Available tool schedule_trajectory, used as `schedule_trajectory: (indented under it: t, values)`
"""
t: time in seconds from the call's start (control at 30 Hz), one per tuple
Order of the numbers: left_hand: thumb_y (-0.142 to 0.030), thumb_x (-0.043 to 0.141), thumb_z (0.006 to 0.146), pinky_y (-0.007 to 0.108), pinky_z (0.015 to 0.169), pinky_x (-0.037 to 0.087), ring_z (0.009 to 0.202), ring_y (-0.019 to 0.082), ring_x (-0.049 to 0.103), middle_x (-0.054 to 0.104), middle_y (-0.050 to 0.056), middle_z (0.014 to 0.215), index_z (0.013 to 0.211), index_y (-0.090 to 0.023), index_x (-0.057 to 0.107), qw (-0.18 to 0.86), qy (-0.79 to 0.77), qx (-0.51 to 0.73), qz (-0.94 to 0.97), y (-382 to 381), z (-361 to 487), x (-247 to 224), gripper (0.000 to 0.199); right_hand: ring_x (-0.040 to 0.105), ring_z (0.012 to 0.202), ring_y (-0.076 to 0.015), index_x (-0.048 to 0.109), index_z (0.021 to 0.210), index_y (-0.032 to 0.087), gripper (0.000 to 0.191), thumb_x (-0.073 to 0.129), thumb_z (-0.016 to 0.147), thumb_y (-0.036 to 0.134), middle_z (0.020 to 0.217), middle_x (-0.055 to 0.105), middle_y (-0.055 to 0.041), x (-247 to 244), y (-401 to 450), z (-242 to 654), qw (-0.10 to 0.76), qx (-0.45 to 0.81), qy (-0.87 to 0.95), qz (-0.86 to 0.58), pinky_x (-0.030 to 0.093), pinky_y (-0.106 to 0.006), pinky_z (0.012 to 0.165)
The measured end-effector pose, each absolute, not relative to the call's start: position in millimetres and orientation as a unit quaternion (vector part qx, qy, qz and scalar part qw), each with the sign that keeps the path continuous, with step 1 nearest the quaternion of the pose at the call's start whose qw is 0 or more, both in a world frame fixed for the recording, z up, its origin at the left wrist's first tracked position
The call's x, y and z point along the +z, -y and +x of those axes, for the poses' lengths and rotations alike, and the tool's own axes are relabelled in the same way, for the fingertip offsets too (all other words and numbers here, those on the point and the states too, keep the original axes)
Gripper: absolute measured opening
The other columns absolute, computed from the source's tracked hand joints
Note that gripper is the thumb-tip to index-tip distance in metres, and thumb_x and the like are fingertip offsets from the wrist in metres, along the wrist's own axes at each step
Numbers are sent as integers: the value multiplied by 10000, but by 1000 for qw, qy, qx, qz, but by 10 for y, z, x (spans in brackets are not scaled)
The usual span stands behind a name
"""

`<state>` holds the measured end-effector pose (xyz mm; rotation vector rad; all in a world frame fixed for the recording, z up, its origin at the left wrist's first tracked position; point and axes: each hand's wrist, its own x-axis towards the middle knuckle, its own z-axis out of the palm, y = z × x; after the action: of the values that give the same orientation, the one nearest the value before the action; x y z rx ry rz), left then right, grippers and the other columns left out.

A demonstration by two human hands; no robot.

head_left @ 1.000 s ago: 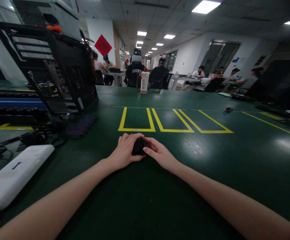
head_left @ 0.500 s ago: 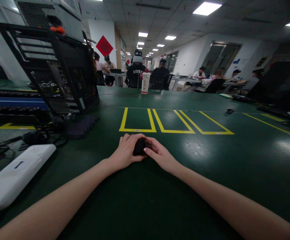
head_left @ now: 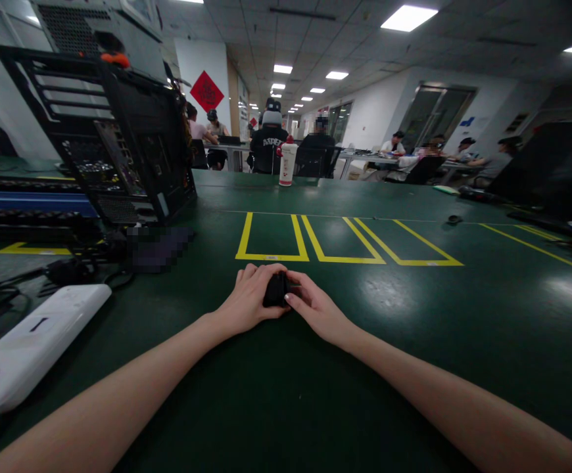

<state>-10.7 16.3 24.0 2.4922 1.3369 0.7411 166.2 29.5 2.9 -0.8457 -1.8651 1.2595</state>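
Note:
A small dark, blocky object (head_left: 275, 291) is held between my two hands, low over the green tabletop (head_left: 296, 394). My left hand (head_left: 250, 297) wraps round its left side, thumb in front and fingers over the top. On the other side, my right hand (head_left: 315, 305) pinches the object's right end with thumb and fingertips. Most of the object is covered by my fingers, so its kind cannot be made out. Just beyond my hands lie yellow tape outlines (head_left: 272, 257) on the table.
At the left stand an open black computer case (head_left: 152, 157), tangled cables and a white elongated device (head_left: 39, 345). A paper cup (head_left: 286, 164) stands on the far edge. A small dark ring-shaped thing (head_left: 453, 219) lies to the right. Several people sit at tables behind.
Both hands stay in place around the dark object. My right thumb and fingers have shifted very slightly; otherwise the scene looks the same.

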Motion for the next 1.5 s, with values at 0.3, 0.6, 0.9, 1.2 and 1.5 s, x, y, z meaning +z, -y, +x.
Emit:
schedule_trajectory:
  t: [0.3,0.6,0.9,1.2,1.5]
  values:
    - [-343,599,711,377,783,340,927,246,412,480,52,1088,1176,-253,331,98,-457,264,844,-194,-101,191,544,419,1113,-182,423,1096,245,364,478,768,97,1155,406,-45,22,-207,1659,405,382,765,-324,333,-390,1001]
    - [-476,590,692,397,753,374,879,247,451,510,69,1006,1161,-229,341,140,-505,273,807,-309,-166,81,586,534,929,-175,442,1010,200,313,572,739,288,990,521,-48,-28,-539,1888,424,399,664,-469,422,-407,889]
    - [-451,596,694,413,772,397,932,254,467,480,71,1055,1140,-235,366,204,-509,274,790,-291,-193,142,546,543,981,-190,528,1019,195,345,628,703,289,1053,557,-67,130,-535,1830,362,505,644,-447,383,-434,931]
    - [-398,641,678,393,823,341,992,260,407,482,55,1130,1162,-234,342,53,-409,250,876,-154,-107,158,592,550,992,-199,536,1019,175,350,647,689,208,1046,579,-68,149,-338,1708,318,660,579,-358,430,-401,894]
    - [-422,600,715,402,916,261,1081,256,448,474,108,1195,1215,-190,274,4,-390,217,895,-93,-76,191,640,558,1006,-198,532,1089,186,408,632,693,167,1102,593,-62,183,-240,1672,312,640,614,-341,402,-429,934]
